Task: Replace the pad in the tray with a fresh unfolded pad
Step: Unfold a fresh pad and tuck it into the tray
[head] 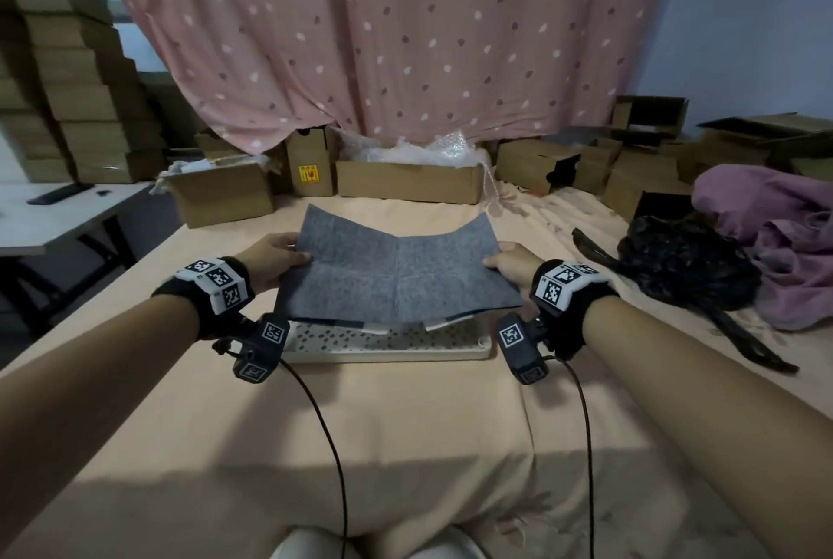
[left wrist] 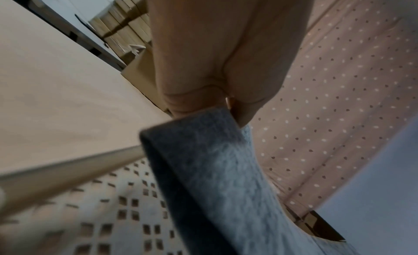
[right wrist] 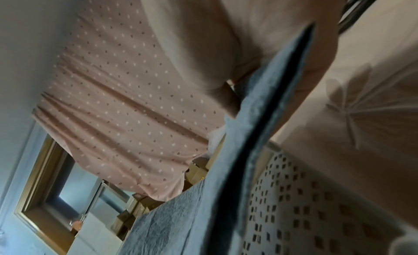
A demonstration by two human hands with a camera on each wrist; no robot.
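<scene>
A grey felt-like pad [head: 396,265] is spread open in the air above a white perforated tray [head: 387,344] on the bed. Fold creases cross the pad and its far corners curl upward. My left hand [head: 281,258] pinches the pad's left edge [left wrist: 203,133], thumb on top. My right hand [head: 509,263] pinches the right edge [right wrist: 260,101] the same way. The tray's grid of holes [left wrist: 126,214] shows under the pad in both wrist views. A white edge [head: 444,324] peeks from under the pad's near right corner; what it is I cannot tell.
Cardboard boxes [head: 405,179] line the far side of the bed under a pink dotted curtain [head: 383,31]. A dark bag [head: 685,265] and purple cloth [head: 775,243] lie to the right. A white desk [head: 58,211] stands at the left.
</scene>
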